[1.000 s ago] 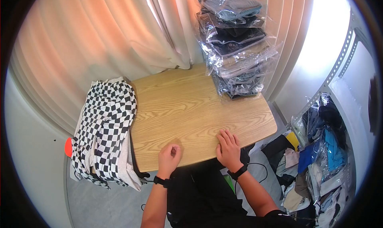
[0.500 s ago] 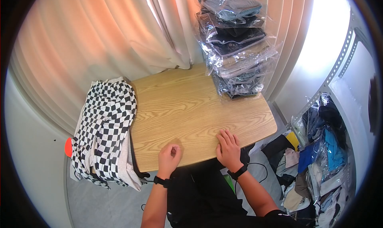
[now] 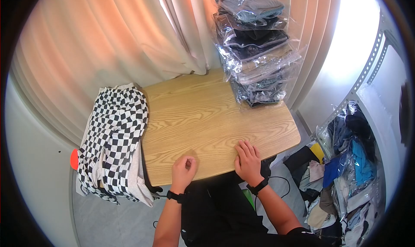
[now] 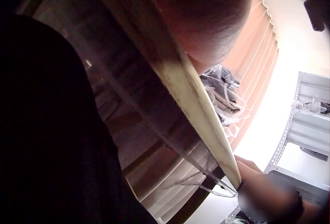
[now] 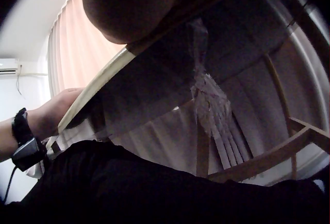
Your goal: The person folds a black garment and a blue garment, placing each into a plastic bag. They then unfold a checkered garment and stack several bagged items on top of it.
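In the head view, the left hand (image 3: 184, 171) rests on the front edge of the wooden table (image 3: 186, 117), its fingers curled in with nothing visible in them. To its right the right hand (image 3: 248, 162) lies palm down near the same edge, fingers extended. Black-and-white checkered trousers (image 3: 116, 126) lie over the table's left end and hang past its front. At the back right stands a tall stack of folded clothes in clear bags (image 3: 255, 52). Both wrist views look under the tabletop, with part of each wearer's hand at the top.
A curtain (image 3: 116, 35) hangs behind the table. Right of it, a metal rack (image 3: 359, 80) stands beside piled loose and bagged clothes (image 3: 341, 178). An orange-red object (image 3: 74, 159) shows at the trousers' left side. A black cable (image 3: 288, 186) runs by the right wrist.
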Demonstrator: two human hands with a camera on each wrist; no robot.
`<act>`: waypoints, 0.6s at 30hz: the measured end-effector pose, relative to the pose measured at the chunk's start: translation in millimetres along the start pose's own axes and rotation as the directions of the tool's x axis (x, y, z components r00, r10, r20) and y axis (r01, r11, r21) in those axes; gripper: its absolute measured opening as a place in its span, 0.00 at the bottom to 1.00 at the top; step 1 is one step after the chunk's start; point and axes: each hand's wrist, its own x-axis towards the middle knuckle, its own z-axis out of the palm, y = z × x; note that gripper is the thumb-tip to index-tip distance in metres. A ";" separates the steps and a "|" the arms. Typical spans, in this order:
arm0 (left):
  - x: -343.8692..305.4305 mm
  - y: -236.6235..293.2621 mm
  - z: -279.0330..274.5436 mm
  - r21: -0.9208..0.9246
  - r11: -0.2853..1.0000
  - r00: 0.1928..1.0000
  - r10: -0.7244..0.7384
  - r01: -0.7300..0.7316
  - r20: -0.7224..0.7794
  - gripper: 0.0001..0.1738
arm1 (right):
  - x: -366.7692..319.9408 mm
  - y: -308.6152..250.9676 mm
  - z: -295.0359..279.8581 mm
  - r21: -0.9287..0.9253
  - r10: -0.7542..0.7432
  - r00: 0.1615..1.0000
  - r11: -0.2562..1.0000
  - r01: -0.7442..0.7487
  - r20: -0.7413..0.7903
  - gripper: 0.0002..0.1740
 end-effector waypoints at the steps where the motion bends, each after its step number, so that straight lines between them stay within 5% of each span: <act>1: 0.0 0.1 0.2 -0.005 1.000 1.000 0.002 -0.002 -0.001 0.05 | 0.7 -0.9 -1.7 0.001 0.002 1.000 1.000 -0.002 0.002 0.21; 18: 0.1 0.9 -0.3 -0.007 1.000 1.000 -0.014 0.015 0.011 0.05 | 0.2 0.8 0.7 0.001 -0.006 1.000 1.000 0.006 -0.012 0.21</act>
